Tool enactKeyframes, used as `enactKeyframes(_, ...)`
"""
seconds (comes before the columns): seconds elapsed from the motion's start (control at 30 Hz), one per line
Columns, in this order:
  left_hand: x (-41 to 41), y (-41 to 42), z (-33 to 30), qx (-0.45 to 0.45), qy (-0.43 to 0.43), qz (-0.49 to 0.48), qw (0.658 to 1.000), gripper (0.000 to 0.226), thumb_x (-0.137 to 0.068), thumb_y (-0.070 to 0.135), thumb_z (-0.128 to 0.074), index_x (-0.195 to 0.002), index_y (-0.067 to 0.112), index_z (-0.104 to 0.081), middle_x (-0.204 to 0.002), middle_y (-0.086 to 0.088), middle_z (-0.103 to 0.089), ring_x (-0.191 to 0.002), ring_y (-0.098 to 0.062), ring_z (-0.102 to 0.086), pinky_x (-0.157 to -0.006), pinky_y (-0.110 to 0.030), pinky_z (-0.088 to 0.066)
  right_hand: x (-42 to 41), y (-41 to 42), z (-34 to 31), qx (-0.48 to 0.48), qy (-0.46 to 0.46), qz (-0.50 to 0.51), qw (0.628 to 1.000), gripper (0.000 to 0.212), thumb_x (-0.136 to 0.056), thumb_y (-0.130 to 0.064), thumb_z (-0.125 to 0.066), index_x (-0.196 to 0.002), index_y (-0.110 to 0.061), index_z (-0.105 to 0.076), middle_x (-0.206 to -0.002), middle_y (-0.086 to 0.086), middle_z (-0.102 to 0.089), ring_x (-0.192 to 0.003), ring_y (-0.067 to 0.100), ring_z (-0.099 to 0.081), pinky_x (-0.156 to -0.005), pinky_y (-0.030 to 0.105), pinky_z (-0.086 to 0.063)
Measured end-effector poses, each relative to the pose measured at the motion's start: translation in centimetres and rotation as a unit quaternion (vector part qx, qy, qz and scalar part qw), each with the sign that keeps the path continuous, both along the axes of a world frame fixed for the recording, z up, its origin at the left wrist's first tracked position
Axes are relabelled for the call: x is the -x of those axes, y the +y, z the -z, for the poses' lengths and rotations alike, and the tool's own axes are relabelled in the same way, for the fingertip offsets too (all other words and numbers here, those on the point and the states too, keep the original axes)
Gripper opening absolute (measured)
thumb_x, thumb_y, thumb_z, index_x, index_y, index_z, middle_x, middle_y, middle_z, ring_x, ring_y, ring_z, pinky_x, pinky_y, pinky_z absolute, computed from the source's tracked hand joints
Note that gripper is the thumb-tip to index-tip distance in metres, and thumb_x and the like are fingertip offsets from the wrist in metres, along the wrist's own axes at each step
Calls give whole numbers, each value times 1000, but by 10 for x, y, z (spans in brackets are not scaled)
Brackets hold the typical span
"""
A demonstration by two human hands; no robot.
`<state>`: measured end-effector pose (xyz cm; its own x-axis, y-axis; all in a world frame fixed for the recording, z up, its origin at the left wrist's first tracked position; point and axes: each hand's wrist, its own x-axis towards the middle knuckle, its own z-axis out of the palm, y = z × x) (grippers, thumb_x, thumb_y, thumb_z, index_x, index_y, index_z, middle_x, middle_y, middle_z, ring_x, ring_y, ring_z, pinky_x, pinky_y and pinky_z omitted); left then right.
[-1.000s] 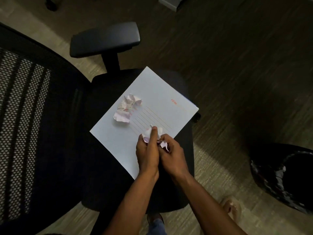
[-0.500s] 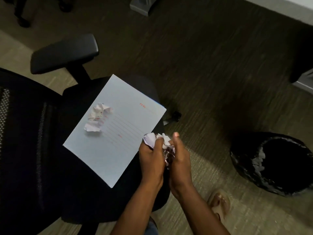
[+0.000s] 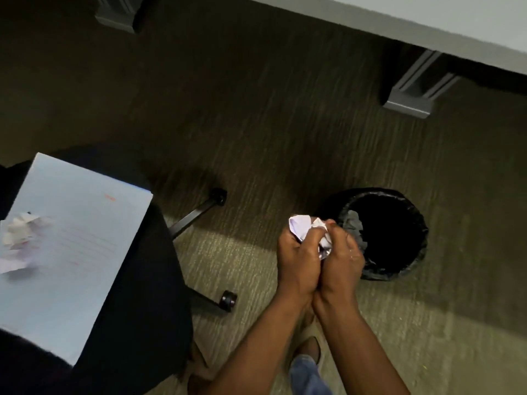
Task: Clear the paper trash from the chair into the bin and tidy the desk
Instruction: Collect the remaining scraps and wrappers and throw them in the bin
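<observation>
My left hand (image 3: pixel 299 260) and my right hand (image 3: pixel 340 258) are pressed together around a crumpled white paper ball (image 3: pixel 302 225), which pokes out above the fingers. They hover over the carpet just left of the black lined bin (image 3: pixel 410 269). On the black chair seat (image 3: pixel 148 280) at the left lies a pale blue sheet (image 3: pixel 79 252) with red print. A second crumpled paper (image 3: pixel 21 238) rests on that sheet near the frame's left edge.
The chair's base legs and casters (image 3: pixel 228 299) stick out between the seat and my hands. A grey desk edge (image 3: pixel 427 27) runs across the top right, with its grey foot (image 3: pixel 407 105) on the carpet. My feet show at the bottom.
Both hands have carried the paper ball off the chair and rightward, from above the sheet to beside the bin. The view has swung right, so the chair sits at the left.
</observation>
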<state>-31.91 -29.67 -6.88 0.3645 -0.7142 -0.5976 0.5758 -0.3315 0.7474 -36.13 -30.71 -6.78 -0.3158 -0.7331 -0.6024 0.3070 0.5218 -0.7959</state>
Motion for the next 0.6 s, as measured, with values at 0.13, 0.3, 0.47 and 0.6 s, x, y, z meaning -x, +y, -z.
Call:
enactKeyframes(0.13,58,-38,23,4,38,42,998,11,-82,1,-59,-82,12,-60,-79,-14,-57,-77,-24,-54,-70,-34,-47,56,-34,14,-16,-22,66,997,11,-97,-6,-63,-91,-3,-72,-72,0,-73,-62,8,-68,-58,22,-56)
enactKeyframes(0.3,108,-71,64,-35,1,111,993,20,-87,0,-65,-80,19,-68,-72,4,-70,-71,-10,-67,-67,-30,-55,111,-67,51,-76,-74,104,989,17,-93,-13,-66,-103,-1,-74,-93,15,-70,-81,23,-68,-76,36,-56)
enactKeyframes(0.47,136,-88,103,-106,-53,157,980,18,-88,6,-71,-88,24,-71,-85,4,-77,-79,-10,-74,-71,-28,-60,151,-89,94,-153,-71,102,980,20,-91,-27,-73,-92,-7,-79,-87,12,-80,-71,24,-77,-68,38,-63)
enactKeyframes(0.6,155,-98,125,-185,-15,174,967,35,-84,8,-77,-117,11,-66,-109,-17,-76,-89,-25,-74,-70,-31,-59,181,-99,122,-203,-39,72,976,29,-94,-37,-71,-102,-10,-75,-73,6,-78,-66,21,-74,-62,35,-60)
